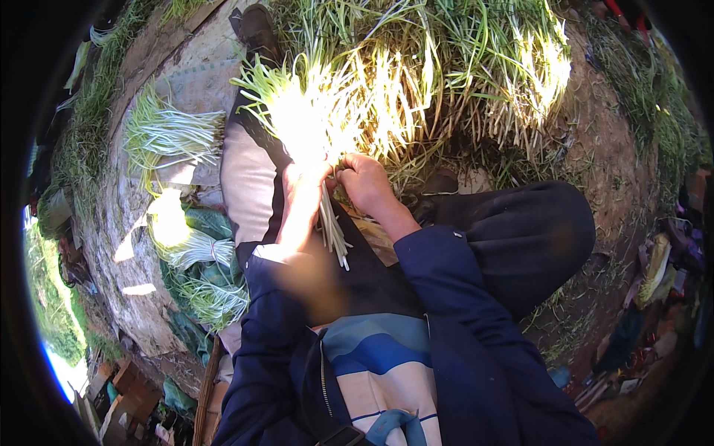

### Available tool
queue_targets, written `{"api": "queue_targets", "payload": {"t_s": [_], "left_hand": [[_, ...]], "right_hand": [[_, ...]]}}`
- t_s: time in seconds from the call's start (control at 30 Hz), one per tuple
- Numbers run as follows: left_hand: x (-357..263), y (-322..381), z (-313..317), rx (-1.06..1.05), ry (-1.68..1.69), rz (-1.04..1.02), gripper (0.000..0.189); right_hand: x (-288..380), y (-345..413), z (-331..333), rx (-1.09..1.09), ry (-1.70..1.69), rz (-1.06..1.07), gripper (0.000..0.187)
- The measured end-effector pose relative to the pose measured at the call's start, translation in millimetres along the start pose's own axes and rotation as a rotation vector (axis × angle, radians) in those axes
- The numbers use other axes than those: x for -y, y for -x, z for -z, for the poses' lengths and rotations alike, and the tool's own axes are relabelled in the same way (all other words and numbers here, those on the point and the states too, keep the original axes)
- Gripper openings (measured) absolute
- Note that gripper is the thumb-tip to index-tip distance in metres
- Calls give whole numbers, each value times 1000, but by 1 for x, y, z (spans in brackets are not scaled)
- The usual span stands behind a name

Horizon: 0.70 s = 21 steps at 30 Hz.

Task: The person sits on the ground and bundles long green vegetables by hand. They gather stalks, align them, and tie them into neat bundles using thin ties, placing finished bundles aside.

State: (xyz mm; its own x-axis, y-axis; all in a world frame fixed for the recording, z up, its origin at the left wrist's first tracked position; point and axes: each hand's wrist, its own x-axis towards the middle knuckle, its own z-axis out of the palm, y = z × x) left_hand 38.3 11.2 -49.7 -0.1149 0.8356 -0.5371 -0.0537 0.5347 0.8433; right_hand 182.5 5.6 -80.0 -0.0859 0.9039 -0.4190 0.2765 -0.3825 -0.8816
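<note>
My left hand [304,181] is closed around a bundle of long, thin plant stalks [334,231], which look like blanched chives. Pale ends hang below the hand over my dark-trousered leg, and the leafy tops fan out above it, washed out by sunlight. Close beside it, my right hand [365,184] has its thumb and fingers drawn together at the bundle's edge. Glare and the fingers hide whether it pinches a stalk. Just beyond both hands lies a large heap of uncleaned stalks [390,106] with brownish lower ends and green tops.
To the left, a bunch of whitish stalks [181,134] lies on a pale sack [209,81]. Below it are a tied bundle [201,248] and a looser bunch [217,301] on green cloth [209,220]. A wooden stick [206,390] leans near my left sleeve. Plant scraps litter the ground.
</note>
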Motion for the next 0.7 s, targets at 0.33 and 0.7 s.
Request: {"api": "queue_targets", "payload": {"t_s": [0.33, 0.7], "left_hand": [[4, 0, 4, -14, -30, 43, 20], [5, 0, 4, 23, 5, 36, 18]], "right_hand": [[1, 0, 1, 30, 30, -49, 20], [1, 1, 3, 43, 17, -64, 21]]}}
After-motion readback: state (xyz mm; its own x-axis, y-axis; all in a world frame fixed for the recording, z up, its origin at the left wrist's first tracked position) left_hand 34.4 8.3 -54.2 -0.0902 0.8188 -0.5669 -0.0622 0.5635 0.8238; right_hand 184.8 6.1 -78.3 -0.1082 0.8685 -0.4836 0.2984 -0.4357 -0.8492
